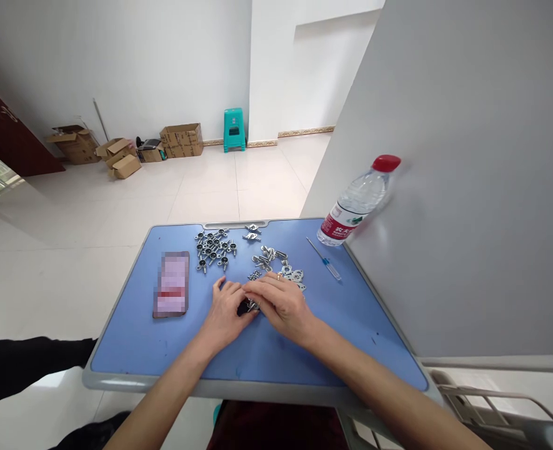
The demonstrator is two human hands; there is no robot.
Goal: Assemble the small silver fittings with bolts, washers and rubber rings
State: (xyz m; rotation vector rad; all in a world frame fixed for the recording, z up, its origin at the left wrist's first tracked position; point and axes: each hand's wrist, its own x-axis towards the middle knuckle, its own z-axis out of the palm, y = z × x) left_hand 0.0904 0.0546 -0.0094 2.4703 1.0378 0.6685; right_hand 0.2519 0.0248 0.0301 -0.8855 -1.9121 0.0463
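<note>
Both hands meet over the near middle of the blue table point(173, 356). Between them shows a small metal part point(252, 305), dark on its left side and mostly covered by fingers. My left hand point(227, 309) is closed round it from the left. My right hand point(280, 303), with a ring on one finger, pinches at it from above; its fingertips are partly hidden. Just beyond the fingers lie a little heap of tiny metal pieces point(254, 275), flat metal plates point(295, 275) and a pile of longer metal pieces point(267, 255). Farther left are several metal fittings with black centres point(213, 247).
A phone point(172, 284) lies at the left, a screwdriver with a clear blue handle point(325, 259) at the right. A water bottle point(358, 203) stands against the grey partition point(468, 206). Two metal parts point(252, 234) sit near the far edge. Cardboard boxes point(181, 140) and a green stool point(234, 128) line the wall.
</note>
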